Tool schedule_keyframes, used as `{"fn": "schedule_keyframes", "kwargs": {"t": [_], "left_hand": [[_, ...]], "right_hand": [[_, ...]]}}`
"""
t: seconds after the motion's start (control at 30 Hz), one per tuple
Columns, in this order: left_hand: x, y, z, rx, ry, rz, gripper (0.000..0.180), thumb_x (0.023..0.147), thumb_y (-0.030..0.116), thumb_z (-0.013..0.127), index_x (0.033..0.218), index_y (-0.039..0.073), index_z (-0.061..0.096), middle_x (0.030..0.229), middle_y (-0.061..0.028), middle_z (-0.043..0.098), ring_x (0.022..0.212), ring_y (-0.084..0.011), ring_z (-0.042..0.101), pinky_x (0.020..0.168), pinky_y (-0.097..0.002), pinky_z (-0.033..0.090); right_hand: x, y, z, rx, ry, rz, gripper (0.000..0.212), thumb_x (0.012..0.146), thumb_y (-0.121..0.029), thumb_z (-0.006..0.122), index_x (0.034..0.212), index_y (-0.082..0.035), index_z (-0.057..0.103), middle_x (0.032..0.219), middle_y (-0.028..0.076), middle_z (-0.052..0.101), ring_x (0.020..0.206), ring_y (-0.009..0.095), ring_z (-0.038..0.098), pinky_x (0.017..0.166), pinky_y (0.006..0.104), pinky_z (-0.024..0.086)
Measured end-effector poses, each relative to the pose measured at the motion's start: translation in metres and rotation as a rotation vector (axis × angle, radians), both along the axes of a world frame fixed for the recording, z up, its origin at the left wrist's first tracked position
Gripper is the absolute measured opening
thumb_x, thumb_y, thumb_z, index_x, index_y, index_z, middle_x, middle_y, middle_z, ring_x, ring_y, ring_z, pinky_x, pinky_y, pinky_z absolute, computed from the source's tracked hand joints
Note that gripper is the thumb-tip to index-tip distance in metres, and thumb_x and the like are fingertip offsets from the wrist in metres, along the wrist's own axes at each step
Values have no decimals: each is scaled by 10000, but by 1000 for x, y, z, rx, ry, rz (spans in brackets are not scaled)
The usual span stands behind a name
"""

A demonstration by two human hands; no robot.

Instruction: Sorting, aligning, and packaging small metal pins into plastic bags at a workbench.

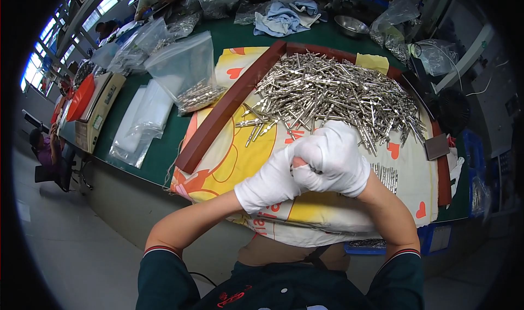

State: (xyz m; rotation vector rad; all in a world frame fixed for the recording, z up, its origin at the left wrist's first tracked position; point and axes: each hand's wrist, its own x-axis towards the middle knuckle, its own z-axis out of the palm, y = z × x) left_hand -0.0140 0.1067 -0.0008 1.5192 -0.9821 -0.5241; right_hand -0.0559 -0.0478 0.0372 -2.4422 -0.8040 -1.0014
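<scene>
My left hand [275, 180] and my right hand [339, 160], both in white gloves, are pressed together above the front of a printed cloth [412, 176]. Their fingers are curled closed, and a bare fingertip shows between them. Whatever they hold, if anything, is hidden. Just beyond them spreads a heap of thin, shiny metal rods with stepped shafts [333, 89]. Beside my right wrist, similar rods [388, 178] lie side by side in a row. Dark red wooden bars [232, 111] border the heap on the left, back and right.
Left of the bars, a zip bag [183, 64] holds more metal pieces, near flat clear bags [143, 119]. A cardboard box [103, 111] stands at the table's left edge. Behind are a blue cloth [286, 19] and a metal bowl [352, 25]. Blue bins [436, 239] sit below the front edge.
</scene>
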Motion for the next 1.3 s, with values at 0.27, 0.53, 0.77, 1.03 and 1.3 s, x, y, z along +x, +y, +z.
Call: {"fn": "schedule_keyframes", "kwargs": {"t": [0.27, 0.53, 0.77, 1.03, 1.3], "left_hand": [[25, -42, 17, 161, 717, -160, 302, 804, 145, 674, 1059, 108, 517, 746, 57, 512, 557, -36, 444, 492, -195, 357], [33, -39, -9, -26, 516, -85, 248, 793, 87, 676, 1017, 91, 569, 931, 14, 583, 873, -85, 519, 744, -252, 451], [40, -36, 2, 109, 725, -125, 211, 827, 103, 662, 1013, 120, 563, 721, 60, 533, 554, -26, 442, 463, -197, 330], [43, -36, -1, 144, 835, -197, 85, 893, 74, 573, 966, 32, 567, 743, -38, 585, 587, -103, 566, 509, -217, 448], [40, -38, 5, 103, 848, -229, 60, 887, 91, 514, 892, 45, 552, 672, 18, 497, 500, -41, 379, 443, -204, 269]], "right_hand": [[19, -28, -11, 678, 383, -234, 391, 770, -406, 726, 884, -37, 666, 626, 109, 601, 544, 201, 611, 525, 305, 465], [0, -10, -30, 1219, 1027, -8, 371, 843, -228, 725, 1134, -43, 590, 1007, 6, 631, 915, 76, 567, 800, 254, 478], [3, -15, -34, 1306, 1055, 51, 226, 895, -168, 658, 1093, -61, 636, 929, -20, 646, 813, 45, 562, 680, 215, 462], [4, -20, -25, 1376, 1209, 115, 238, 957, -296, 563, 919, -63, 594, 711, 52, 665, 508, 118, 622, 454, 187, 356], [4, -23, -36, 1345, 1145, -30, 196, 945, -307, 588, 939, -112, 599, 748, -69, 562, 564, 8, 387, 490, 170, 307]]}}
